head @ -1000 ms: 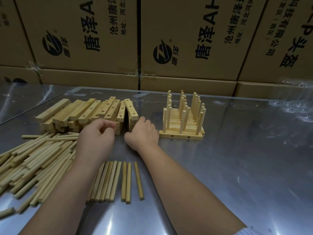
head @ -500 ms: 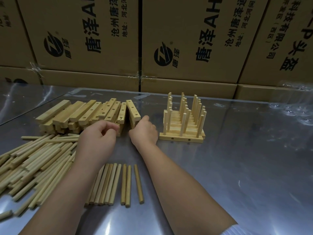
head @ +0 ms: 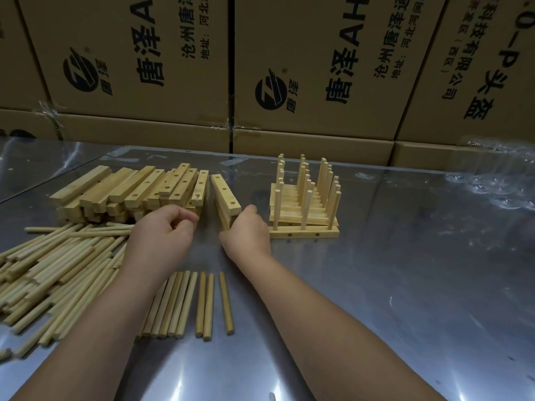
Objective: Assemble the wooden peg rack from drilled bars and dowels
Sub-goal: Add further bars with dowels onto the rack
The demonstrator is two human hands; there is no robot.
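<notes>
A pile of drilled wooden bars [head: 136,189] lies at the back left of the metal table. A small stack of drilled bars [head: 226,195] stands just apart on its right. My right hand [head: 247,234] grips the near end of that stack, thumb on the left and forefinger on the right. My left hand [head: 163,231] hovers at the near end of the big pile with curled fingers and nothing visible in them. An assembled peg rack [head: 304,204] with upright dowels stands to the right. Several loose dowels [head: 202,302] lie in a row between my forearms.
A large heap of dowels [head: 55,273] covers the table's left side. Stacked cardboard boxes [head: 304,68] form a wall along the back edge. Crumpled clear plastic [head: 498,180] lies at the far right. The reflective metal table [head: 405,285] stretches to the right.
My right forefinger has reached up along the right side of the small bar stack. Both hands have otherwise barely moved.
</notes>
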